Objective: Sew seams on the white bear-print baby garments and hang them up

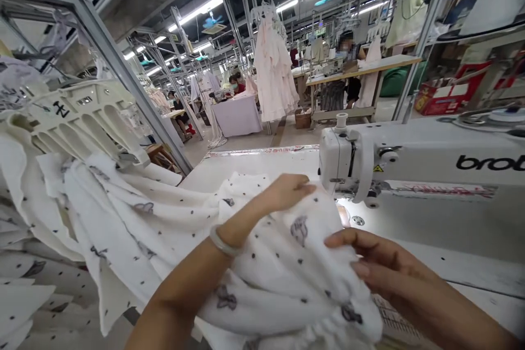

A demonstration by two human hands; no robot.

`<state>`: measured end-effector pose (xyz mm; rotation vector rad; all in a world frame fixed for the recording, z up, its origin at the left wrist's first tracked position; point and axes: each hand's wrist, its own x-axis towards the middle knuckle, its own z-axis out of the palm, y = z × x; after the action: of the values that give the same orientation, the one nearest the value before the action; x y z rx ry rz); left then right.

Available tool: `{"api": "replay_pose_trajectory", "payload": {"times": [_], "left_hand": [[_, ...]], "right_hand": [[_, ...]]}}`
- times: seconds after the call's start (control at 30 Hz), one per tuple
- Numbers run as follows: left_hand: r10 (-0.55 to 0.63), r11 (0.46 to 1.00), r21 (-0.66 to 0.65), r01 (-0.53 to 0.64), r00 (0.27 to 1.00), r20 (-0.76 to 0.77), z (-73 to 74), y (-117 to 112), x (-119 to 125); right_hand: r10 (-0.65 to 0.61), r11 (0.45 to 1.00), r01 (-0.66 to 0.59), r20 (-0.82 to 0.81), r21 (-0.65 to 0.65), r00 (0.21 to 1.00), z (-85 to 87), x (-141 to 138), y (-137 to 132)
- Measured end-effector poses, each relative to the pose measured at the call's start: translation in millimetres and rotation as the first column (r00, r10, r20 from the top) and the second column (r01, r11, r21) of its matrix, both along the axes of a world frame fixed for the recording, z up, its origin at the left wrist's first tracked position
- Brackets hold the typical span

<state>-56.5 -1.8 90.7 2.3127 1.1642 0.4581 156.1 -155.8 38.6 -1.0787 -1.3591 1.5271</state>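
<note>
A white garment point(172, 229) printed with small grey motifs is bunched on the sewing table in front of me. My left hand point(283, 191) rests on top of the cloth near the sewing machine's needle end, fingers curled and pressing the fabric. My right hand point(377, 262) pinches the cloth's right edge between thumb and fingers. A bangle sits on my left wrist. The white sewing machine point(410, 158) stands just beyond both hands, its needle area partly hidden by the fabric.
More of the same printed fabric hangs from a white plastic hanger rack point(82, 115) at left. A metal frame post point(135, 93) slants beside it. Pale garments point(274, 71) hang ahead; other people sit at worktables point(361, 65) farther back.
</note>
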Motion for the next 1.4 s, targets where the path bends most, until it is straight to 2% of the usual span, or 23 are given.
{"api": "replay_pose_trajectory", "payload": {"times": [0.07, 0.13, 0.2, 0.27, 0.33, 0.37, 0.43, 0.47, 0.53, 0.63, 0.73, 0.83, 1.0, 1.2, 1.4], "left_hand": [[-0.009, 0.999, -0.042, 0.006, 0.997, -0.082, -22.5, 7, 17], [-0.023, 0.998, -0.057, 0.018, 0.995, -0.096, -39.0, 12, 29], [-0.035, 0.997, -0.071, 0.027, 0.993, -0.109, -48.3, 14, 35], [-0.036, 0.997, -0.079, 0.027, 0.992, -0.124, -52.5, 15, 37], [-0.025, 0.997, -0.079, 0.014, 0.991, -0.135, -54.7, 15, 36], [-0.018, 0.997, -0.077, 0.007, 0.99, -0.137, -55.8, 15, 36], [-0.005, 0.997, -0.074, -0.005, 0.99, -0.138, -58.6, 15, 34], [-0.001, 0.997, -0.073, -0.01, 0.99, -0.139, -60.2, 15, 34], [0.007, 0.997, -0.075, -0.018, 0.99, -0.14, -63.5, 14, 34], [-0.005, 0.998, -0.058, -0.003, 0.989, -0.147, -66.6, 8, 35], [-0.04, 0.998, -0.047, 0.032, 0.983, -0.181, -66.2, -5, 31], [-0.054, 0.997, -0.072, 0.041, 0.979, -0.194, -64.3, -20, 24], [-0.088, 0.994, -0.077, 0.078, 0.987, -0.136, -63.4, -27, 17], [-0.097, 0.993, -0.08, 0.081, 0.971, -0.217, -65.2, -21, 24], [-0.091, 0.994, -0.083, 0.074, 0.97, -0.226, -65.5, -23, 24]], "right_hand": [[0.071, 0.98, -0.115, 0.256, 0.161, 0.964, -19.1, 22, 8], [0.055, 0.902, -0.26, 0.506, 0.344, 0.861, -35.0, 38, 14], [-0.049, 0.753, -0.398, 0.649, 0.523, 0.759, -42.0, 47, 21], [-0.182, 0.553, -0.508, 0.69, 0.66, 0.7, -41.7, 49, 35], [-0.306, 0.357, -0.596, 0.693, 0.719, 0.653, -39.9, 48, 54], [-0.361, 0.279, -0.631, 0.687, 0.724, 0.63, -40.2, 47, 64], [-0.441, 0.177, -0.662, 0.66, 0.728, 0.608, -44.2, 46, 82], [-0.458, 0.153, -0.661, 0.645, 0.735, 0.611, -47.6, 46, 88], [-0.463, 0.153, -0.639, 0.626, 0.754, 0.627, -54.9, 47, 95], [-0.443, 0.208, -0.604, 0.625, 0.769, 0.643, -61.5, 48, 92], [-0.369, 0.263, -0.6, 0.653, 0.756, 0.661, -60.9, 46, 79], [-0.303, 0.279, -0.618, 0.678, 0.736, 0.67, -57.2, 39, 66], [-0.334, 0.209, -0.603, 0.635, 0.77, 0.696, -53.4, 37, 61], [-0.374, 0.126, -0.65, 0.643, 0.749, 0.668, -55.7, 46, 65], [-0.376, 0.105, -0.685, 0.667, 0.721, 0.644, -51.2, 46, 65]]}}
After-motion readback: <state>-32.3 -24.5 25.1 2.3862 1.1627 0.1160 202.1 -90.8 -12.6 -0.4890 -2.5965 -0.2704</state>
